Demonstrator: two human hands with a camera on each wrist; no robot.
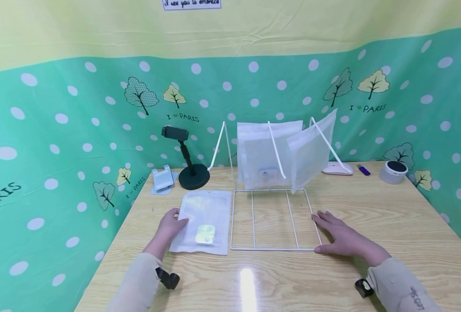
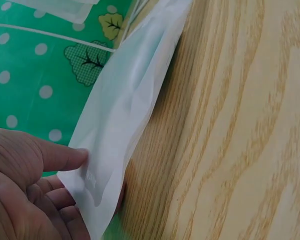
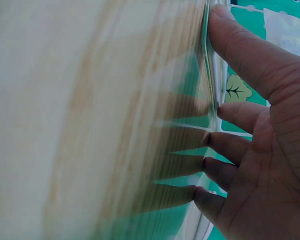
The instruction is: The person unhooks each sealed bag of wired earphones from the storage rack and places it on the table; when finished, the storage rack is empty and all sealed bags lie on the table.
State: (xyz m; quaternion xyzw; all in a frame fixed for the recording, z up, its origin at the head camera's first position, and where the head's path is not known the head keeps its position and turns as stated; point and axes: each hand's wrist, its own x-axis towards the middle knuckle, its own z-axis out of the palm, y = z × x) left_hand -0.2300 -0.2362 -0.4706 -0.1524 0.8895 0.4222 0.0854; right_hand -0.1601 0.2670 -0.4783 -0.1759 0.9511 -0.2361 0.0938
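Left hand [image 1: 170,225] pinches the left edge of a flat clear pouch [image 1: 204,221]: thumb on top, fingers curled under, edge lifted slightly per the left wrist view [image 2: 117,125]. Pouch lies on the wooden table [image 1: 371,203], left of centre, touching or just beside the left edge of the white wire rack [image 1: 271,219]. A small pale-green item shows inside the pouch near its front end.

Right hand [image 1: 341,236] lies flat, fingers straight and spread, pressing the table at the rack's front right corner; thumb along the front wire, fingertips [image 3: 210,137] against the frame in the right wrist view. It holds nothing.

Hands are well apart, one each side of the rack base.

Rack's upright wires hold three clear pouches [image 1: 277,151] standing toward the back of the table. Back left: black phone stand [image 1: 189,162], small white holder [image 1: 162,178]. Back right: white mouse [image 1: 337,168], blue lighter [image 1: 364,170], round white container [image 1: 394,171].
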